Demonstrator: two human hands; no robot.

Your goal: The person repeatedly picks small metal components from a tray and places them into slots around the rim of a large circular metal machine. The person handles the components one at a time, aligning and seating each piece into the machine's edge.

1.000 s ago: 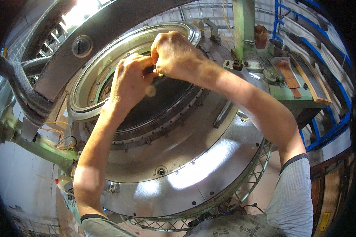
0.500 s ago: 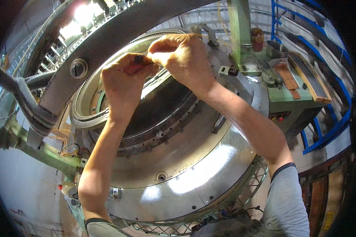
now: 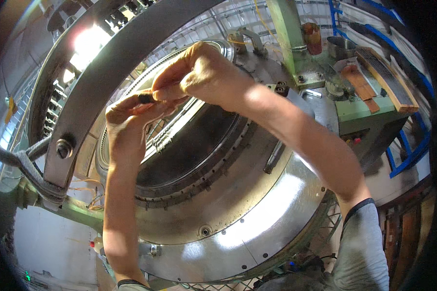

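Note:
Both my hands are raised over the big round metal knitting machine (image 3: 257, 213). My left hand (image 3: 128, 126) and my right hand (image 3: 199, 75) meet fingertip to fingertip and pinch a small dark part (image 3: 146, 98) between them. They hover above the machine's inner ring of fine needles (image 3: 179, 131), just below the curved grey metal arch (image 3: 102, 82). What the small part is cannot be made out.
A green machine post (image 3: 286, 29) rises at the back. A green side table (image 3: 369, 104) holds wooden blocks, a metal cup and small tools. Blue rails (image 3: 408, 155) run at the right. A corrugated hose (image 3: 19, 167) hangs at left.
Both hands have risen from the needle ring toward the arch while staying pinched together. The view has tilted up a little.

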